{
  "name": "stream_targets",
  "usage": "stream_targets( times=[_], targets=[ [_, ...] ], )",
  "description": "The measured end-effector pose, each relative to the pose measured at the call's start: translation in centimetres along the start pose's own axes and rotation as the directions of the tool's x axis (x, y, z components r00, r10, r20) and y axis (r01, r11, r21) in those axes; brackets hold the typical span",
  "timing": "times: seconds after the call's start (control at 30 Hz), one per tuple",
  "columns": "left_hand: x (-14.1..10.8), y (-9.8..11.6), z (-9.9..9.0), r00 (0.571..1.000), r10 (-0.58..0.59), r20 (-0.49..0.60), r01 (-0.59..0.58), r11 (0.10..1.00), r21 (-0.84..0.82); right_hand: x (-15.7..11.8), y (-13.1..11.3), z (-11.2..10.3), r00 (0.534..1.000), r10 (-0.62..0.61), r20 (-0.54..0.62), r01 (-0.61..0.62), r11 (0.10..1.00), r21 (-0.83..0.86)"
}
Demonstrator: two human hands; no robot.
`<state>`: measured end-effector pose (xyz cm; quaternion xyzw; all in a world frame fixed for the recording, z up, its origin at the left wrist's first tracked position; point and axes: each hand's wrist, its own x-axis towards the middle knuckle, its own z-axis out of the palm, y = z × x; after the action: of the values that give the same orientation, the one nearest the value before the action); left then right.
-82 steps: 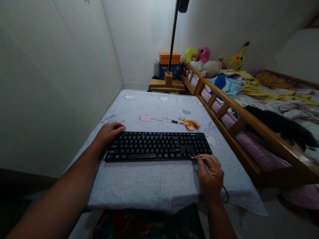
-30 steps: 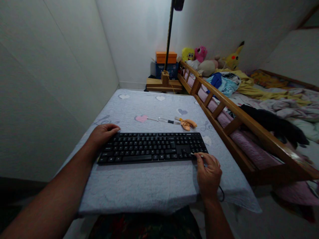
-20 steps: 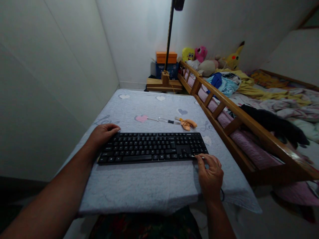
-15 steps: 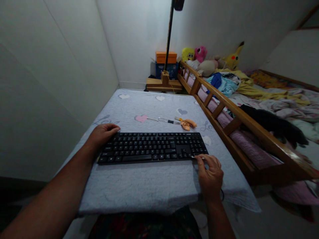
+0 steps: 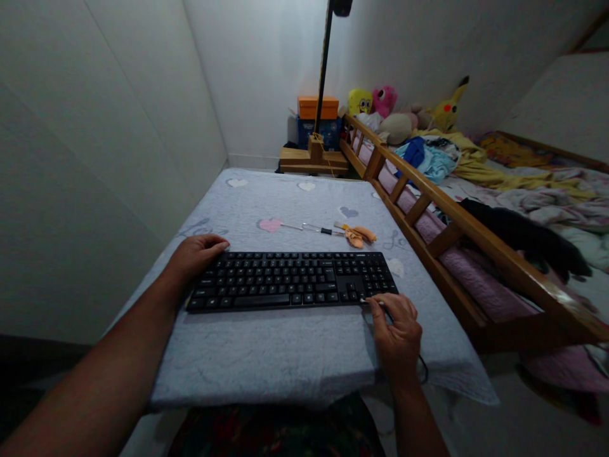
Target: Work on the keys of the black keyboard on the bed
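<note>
Head-worn view, looking forward and down, near the keyboard [image 5: 292,280]

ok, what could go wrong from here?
1. The right hand pinches a thin white-tipped stick at the bottom-row keys; its tip might catch in a gap or press a key.
2. A black cord loops beside the right wrist and could snag.
3. The keyboard lies on a wrinkled cloth, so it may shift if pushed.
</note>
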<state>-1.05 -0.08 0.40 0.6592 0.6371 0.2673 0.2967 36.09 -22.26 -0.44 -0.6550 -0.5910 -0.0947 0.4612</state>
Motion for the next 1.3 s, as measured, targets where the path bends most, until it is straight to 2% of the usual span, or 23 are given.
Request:
stream_targets(
  times=[0.53, 0.9, 1.3],
  targets=[
    [-0.2, 0.4, 0.0, 1.000, 0.012, -0.017, -0.012, 1.000, -0.019, 0.2, -0.9, 0.9, 0.995, -0.033, 0.093, 0.026, 0.997, 0.072],
    [-0.2, 0.1, 0.0, 0.999, 0.033, -0.020, -0.033, 0.999, -0.005, 0.4, -1.1, 1.1, 0.990, -0.099, 0.102, 0.089, 0.991, 0.099],
    [-0.2, 0.1, 0.0, 1.000, 0.018, -0.011, -0.018, 1.000, 0.006, 0.7, -1.4, 1.2, 0.977, -0.113, 0.182, 0.086, 0.985, 0.146]
  ],
)
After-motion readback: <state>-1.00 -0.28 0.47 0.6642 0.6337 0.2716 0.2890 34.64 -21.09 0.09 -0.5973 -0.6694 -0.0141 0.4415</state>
